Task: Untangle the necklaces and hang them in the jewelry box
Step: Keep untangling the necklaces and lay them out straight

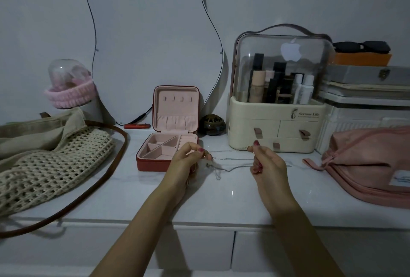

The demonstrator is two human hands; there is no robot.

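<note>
Thin silver necklaces (pixel 230 167), tangled, stretch between left hand (pixel 185 161) and right hand (pixel 267 162), each grip pinching chain.

A bedroom vanity at home: a wavy wall mirror (pixel 153 39) above a white tabletop (pixel 213 199) crowded with a clear-lidded cosmetics organizer (pixel 277 108), open jewelry box (pixel 170 143), crochet bag (pixel 51 163) and pink toiletry pouch (pixel 368 161).
</note>
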